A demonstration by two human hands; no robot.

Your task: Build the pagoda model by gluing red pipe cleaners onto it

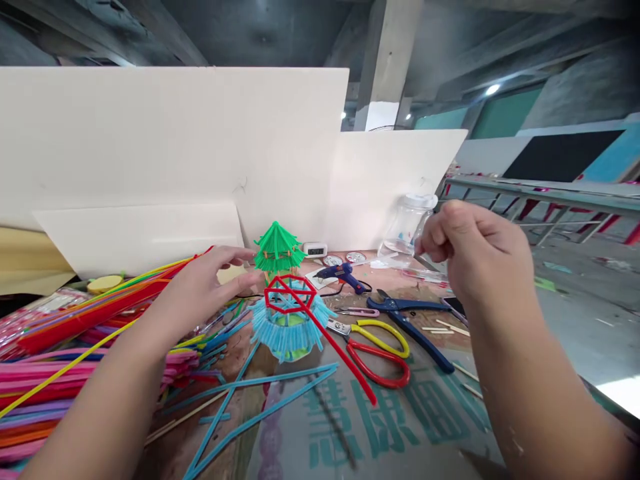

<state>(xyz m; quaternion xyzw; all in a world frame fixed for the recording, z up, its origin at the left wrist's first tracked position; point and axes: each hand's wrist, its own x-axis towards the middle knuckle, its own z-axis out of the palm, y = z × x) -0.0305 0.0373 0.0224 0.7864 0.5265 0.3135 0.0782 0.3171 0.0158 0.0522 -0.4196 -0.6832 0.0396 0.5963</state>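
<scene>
A small pagoda-like model stands on the table, with a green roof (278, 250) of fuzzy pipe cleaners and a light-blue flared skirt (287, 333). Around its middle is a red pipe-cleaner frame (290, 294), its long loose end (345, 357) slanting down to the right. My left hand (220, 270) is at the model's left side, thumb and fingers apart, fingertips close to the green roof; I cannot tell whether they touch. Raised at the right, my right hand (473, 243) is closed in front of a clear jar (403, 230). Anything inside its fingers is hidden.
Bundles of coloured pipe cleaners (95, 320) fill the left. Light-blue strips (260, 380) lie in front. Right of the model are scissors (380, 350), blue-handled pliers (407, 320), a glue gun (343, 275) and a small digital clock (315, 251). White boards (165, 147) stand behind.
</scene>
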